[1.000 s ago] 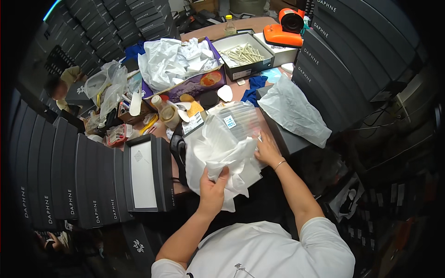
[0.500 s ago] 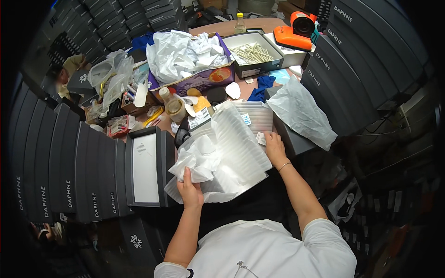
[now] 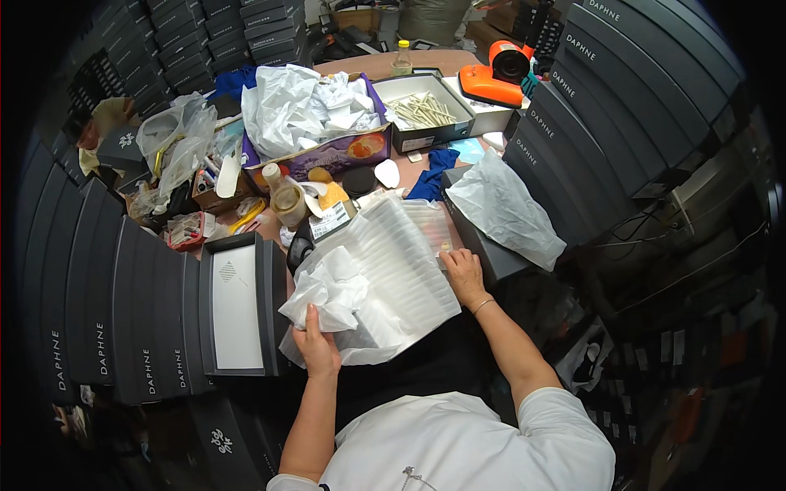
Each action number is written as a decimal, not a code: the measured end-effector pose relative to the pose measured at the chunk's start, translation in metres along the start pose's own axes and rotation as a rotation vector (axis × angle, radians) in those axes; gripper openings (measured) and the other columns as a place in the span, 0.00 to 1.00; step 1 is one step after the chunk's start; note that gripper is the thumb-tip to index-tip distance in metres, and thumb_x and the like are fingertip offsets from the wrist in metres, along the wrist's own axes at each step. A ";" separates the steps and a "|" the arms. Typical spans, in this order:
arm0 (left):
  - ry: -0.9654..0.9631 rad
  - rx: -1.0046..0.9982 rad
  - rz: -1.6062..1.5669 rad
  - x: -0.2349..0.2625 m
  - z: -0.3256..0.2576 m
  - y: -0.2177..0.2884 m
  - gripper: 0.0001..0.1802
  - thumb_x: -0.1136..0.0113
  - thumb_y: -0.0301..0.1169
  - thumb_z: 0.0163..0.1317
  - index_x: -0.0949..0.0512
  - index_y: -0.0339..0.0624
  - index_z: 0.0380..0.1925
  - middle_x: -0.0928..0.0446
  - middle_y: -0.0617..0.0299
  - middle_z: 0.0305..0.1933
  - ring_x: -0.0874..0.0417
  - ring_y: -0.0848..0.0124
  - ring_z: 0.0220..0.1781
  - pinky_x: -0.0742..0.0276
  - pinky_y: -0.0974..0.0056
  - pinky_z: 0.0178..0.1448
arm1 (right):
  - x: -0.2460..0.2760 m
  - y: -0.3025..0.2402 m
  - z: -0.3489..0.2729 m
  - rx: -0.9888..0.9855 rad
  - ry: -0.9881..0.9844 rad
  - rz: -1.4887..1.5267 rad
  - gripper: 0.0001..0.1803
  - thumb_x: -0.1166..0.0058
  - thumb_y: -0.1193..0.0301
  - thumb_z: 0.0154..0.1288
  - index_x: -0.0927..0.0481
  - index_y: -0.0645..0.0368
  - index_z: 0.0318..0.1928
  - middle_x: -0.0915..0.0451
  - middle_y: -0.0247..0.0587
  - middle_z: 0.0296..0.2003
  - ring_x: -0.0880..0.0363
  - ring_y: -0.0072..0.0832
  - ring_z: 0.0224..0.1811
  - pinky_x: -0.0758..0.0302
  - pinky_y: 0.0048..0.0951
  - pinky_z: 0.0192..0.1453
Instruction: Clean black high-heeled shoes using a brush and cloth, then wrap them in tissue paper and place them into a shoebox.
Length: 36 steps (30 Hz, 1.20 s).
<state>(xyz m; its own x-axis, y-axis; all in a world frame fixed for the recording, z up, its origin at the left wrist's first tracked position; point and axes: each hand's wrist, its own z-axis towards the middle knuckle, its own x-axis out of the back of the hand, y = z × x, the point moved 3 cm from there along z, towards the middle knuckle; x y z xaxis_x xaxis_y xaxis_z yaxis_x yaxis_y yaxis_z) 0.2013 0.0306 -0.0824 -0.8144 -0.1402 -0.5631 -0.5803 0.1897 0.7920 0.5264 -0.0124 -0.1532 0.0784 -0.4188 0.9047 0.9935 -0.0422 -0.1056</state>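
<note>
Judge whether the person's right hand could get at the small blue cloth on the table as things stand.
Probably yes. The right hand rests on the ribbed white foam sheet, and the blue cloth lies just beyond it in the open, nothing stacked on top, beside the dark box.

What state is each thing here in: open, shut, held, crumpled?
left hand: gripping crumpled white tissue paper
right hand: flat on ribbed white foam sheet, which is spread flat
dark box lid: off, inside facing up
tray of pale sticks: open
small bottle: capped, upright
</note>
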 end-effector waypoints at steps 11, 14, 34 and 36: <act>0.015 -0.003 0.032 -0.005 0.000 0.001 0.18 0.46 0.34 0.69 0.29 0.34 0.53 0.24 0.57 0.51 0.21 0.69 0.52 0.24 0.66 0.54 | 0.184 -0.053 0.090 -0.146 0.523 0.579 0.32 0.38 0.78 0.54 0.31 0.60 0.61 0.25 0.50 0.42 0.24 0.49 0.45 0.26 0.39 0.48; 0.060 -0.039 -0.033 -0.005 0.000 0.005 0.20 0.48 0.36 0.70 0.30 0.33 0.54 0.25 0.56 0.53 0.21 0.67 0.53 0.24 0.65 0.55 | 0.120 -0.089 0.082 -0.031 0.025 0.644 0.34 0.32 0.72 0.51 0.30 0.59 0.60 0.26 0.53 0.51 0.26 0.47 0.52 0.29 0.41 0.54; 0.096 -0.108 -0.182 0.012 0.014 0.015 0.27 0.49 0.44 0.70 0.35 0.37 0.61 0.29 0.56 0.60 0.27 0.64 0.62 0.29 0.59 0.62 | 0.175 0.002 0.083 -0.433 0.200 1.547 0.18 0.42 0.69 0.65 0.25 0.67 0.51 0.19 0.43 0.45 0.19 0.27 0.44 0.23 0.28 0.49; 0.127 -0.111 -0.221 0.011 0.019 0.021 0.29 0.49 0.45 0.70 0.37 0.37 0.63 0.30 0.56 0.62 0.28 0.64 0.63 0.29 0.59 0.63 | 0.164 -0.047 0.075 -0.321 0.178 1.824 0.23 0.42 0.70 0.66 0.30 0.66 0.58 0.21 0.41 0.50 0.21 0.24 0.47 0.25 0.26 0.55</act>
<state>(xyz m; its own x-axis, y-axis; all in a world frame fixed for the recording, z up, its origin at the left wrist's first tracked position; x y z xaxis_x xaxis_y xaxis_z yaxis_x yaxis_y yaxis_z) 0.1805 0.0516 -0.0767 -0.6567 -0.2885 -0.6968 -0.7344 0.0344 0.6779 0.4990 -0.0107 0.0307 0.8676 -0.2155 -0.4482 -0.3509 0.3733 -0.8588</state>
